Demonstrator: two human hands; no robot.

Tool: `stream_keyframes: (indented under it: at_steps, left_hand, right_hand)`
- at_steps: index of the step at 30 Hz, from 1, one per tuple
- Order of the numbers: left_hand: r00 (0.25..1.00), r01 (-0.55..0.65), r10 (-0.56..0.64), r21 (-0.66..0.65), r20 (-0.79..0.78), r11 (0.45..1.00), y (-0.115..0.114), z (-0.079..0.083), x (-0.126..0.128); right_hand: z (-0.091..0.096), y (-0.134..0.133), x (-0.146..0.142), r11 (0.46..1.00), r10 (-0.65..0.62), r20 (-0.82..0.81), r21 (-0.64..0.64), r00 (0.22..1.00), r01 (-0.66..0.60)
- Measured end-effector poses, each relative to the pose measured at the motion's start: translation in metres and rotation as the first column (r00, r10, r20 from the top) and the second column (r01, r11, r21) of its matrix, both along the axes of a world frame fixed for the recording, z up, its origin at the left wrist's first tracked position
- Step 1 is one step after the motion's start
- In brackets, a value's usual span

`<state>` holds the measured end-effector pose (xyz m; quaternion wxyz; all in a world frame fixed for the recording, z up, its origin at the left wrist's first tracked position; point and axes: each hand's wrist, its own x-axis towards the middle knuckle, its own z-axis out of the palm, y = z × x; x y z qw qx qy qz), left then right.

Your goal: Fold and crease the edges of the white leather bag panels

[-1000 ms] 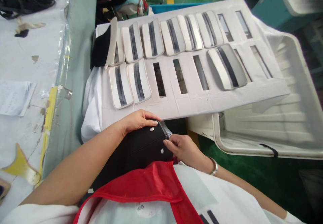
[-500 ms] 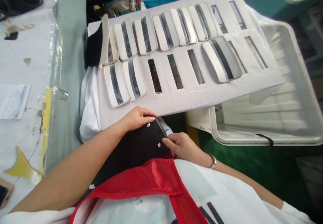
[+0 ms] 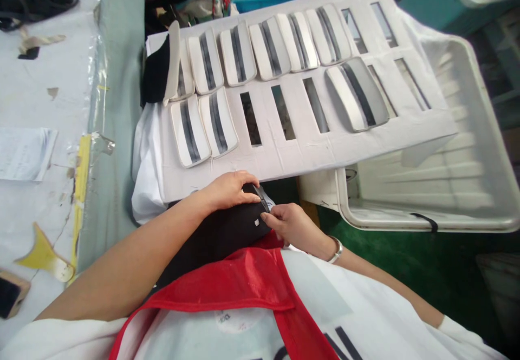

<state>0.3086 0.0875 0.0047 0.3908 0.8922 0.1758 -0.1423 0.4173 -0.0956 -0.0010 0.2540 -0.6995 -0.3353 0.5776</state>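
Observation:
A black fabric piece (image 3: 221, 235) with a small white tag lies across my lap, under the near edge of the board. My left hand (image 3: 233, 191) is closed on its far edge, thumb on top and fingers over the rim. At its right end my right hand (image 3: 290, 222) pinches the edge between thumb and fingers. A dark strip, perhaps a zipper, runs along the edge between both hands. Beyond them, several curved white-and-grey panels (image 3: 238, 54), each with a dark stripe, rest on the slotted white board (image 3: 219, 173).
A large white plastic tub (image 3: 406, 222) stands under the board's right side. The worktable (image 3: 52, 111) at left carries papers, a yellow piece (image 3: 44, 254) and a phone (image 3: 12, 295). A black piece (image 3: 156, 76) leans at the board's far left corner.
My left hand has slid slightly right along the edge, nearer my right hand. My right hand has risen a little. The view has shifted slightly.

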Motion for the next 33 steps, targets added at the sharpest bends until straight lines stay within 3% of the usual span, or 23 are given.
stream_keyframes:
  at_steps: [8, 15, 21, 27, 30, 33]
  left_hand:
    - [0.999, -0.014, 0.016, 0.066, -0.028, 0.998, -0.004, 0.001, -0.003]
    - [0.999, 0.019, -0.014, 0.108, -0.049, 0.994, -0.009, 0.005, -0.007]
    - [0.994, 0.033, -0.015, 0.170, -0.104, 0.985, -0.015, 0.010, -0.004]
    - [0.996, -0.009, 0.028, 0.208, -0.087, 0.978, -0.018, 0.006, -0.006]
    - [0.991, -0.101, 0.111, 0.126, -0.070, 0.987, -0.010, 0.006, -0.009]
    - [0.982, -0.171, 0.162, -0.092, -0.099, 0.981, 0.004, 0.009, -0.013]
  right_hand:
    - [-0.003, -0.028, -0.014, 0.987, -0.158, -0.259, -0.036, 0.953, 0.154]
    - [-0.011, -0.039, -0.023, 0.976, -0.213, -0.310, -0.026, 0.926, 0.216]
    - [-0.001, -0.038, -0.020, 0.963, -0.261, -0.317, -0.016, 0.912, 0.270]
    - [-0.004, -0.027, -0.025, 0.952, -0.299, -0.165, 0.018, 0.940, 0.306]
    - [-0.007, -0.025, -0.026, 0.954, -0.290, -0.122, 0.037, 0.949, 0.296]
    - [-0.007, -0.025, -0.025, 0.957, -0.280, -0.117, 0.039, 0.953, 0.286]
